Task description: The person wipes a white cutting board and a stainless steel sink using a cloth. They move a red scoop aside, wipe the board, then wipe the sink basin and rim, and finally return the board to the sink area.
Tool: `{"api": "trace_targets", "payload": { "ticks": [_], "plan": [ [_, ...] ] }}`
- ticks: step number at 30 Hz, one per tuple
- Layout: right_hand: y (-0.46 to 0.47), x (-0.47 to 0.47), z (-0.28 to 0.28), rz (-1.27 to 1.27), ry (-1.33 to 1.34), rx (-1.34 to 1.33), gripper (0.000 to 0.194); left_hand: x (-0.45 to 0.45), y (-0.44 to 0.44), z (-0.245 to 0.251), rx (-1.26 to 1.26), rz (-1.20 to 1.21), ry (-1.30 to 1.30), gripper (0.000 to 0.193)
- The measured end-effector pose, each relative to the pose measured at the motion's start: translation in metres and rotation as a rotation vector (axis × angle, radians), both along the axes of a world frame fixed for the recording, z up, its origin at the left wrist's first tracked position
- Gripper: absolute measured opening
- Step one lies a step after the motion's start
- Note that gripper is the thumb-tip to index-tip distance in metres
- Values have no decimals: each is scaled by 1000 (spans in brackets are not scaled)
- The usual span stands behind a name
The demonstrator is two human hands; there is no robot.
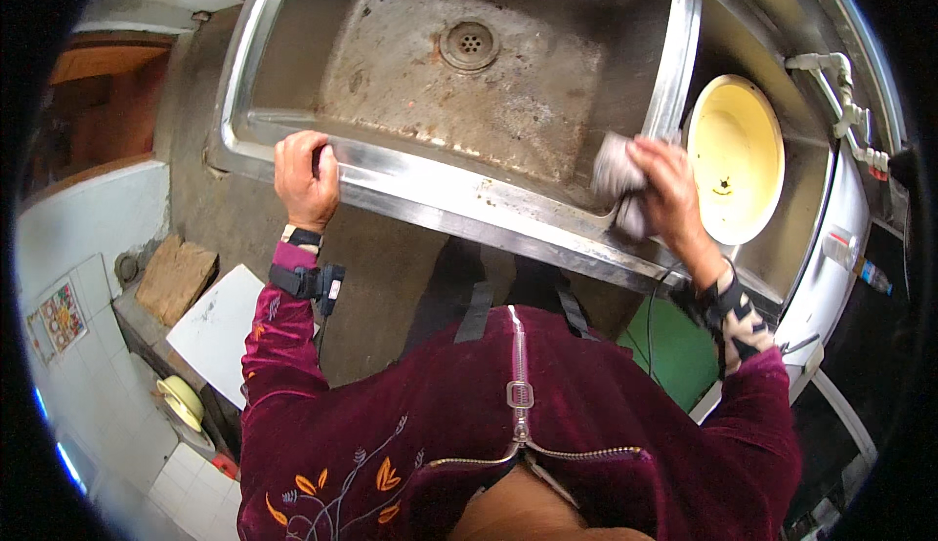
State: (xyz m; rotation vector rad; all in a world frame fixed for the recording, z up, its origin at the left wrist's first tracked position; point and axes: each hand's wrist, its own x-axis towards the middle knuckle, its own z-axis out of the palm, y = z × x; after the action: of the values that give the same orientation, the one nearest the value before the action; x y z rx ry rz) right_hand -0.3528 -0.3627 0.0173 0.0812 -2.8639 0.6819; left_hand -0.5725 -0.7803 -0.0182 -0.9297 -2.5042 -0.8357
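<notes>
Before me is a stainless steel sink [432,174], its basin floor stained and specked with bits of dirt around the drain [470,45]. My left hand [304,178] rests on the front rim near the left corner, fingers curled over the edge. In my right hand [670,189] is a bunched greyish cloth [617,167], blurred, over the front right corner of the basin by the divider. Just right of that hand, a yellow enamel basin [736,163] stands tilted in the second compartment, with dark chipped spots inside.
White pipes with a tap [846,112] run along the right wall. A plastic bottle [857,259] lies on the white ledge beyond the sink. At lower left are a wooden board [176,281], a white panel [220,332] and a yellow bowl [179,403]. A cable [652,321] hangs by my right wrist.
</notes>
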Motion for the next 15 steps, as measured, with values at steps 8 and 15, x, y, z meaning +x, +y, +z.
{"api": "trace_targets", "payload": {
  "ticks": [8, 15],
  "plan": [
    [-18, 16, 12, 175, -123, -82, 40, 0, -1, -1, 8, 21, 0, 16],
    [49, -59, -10, 0, 72, 135, 54, -2, -1, 0, 27, 15, 20, 15]
  ]
}}
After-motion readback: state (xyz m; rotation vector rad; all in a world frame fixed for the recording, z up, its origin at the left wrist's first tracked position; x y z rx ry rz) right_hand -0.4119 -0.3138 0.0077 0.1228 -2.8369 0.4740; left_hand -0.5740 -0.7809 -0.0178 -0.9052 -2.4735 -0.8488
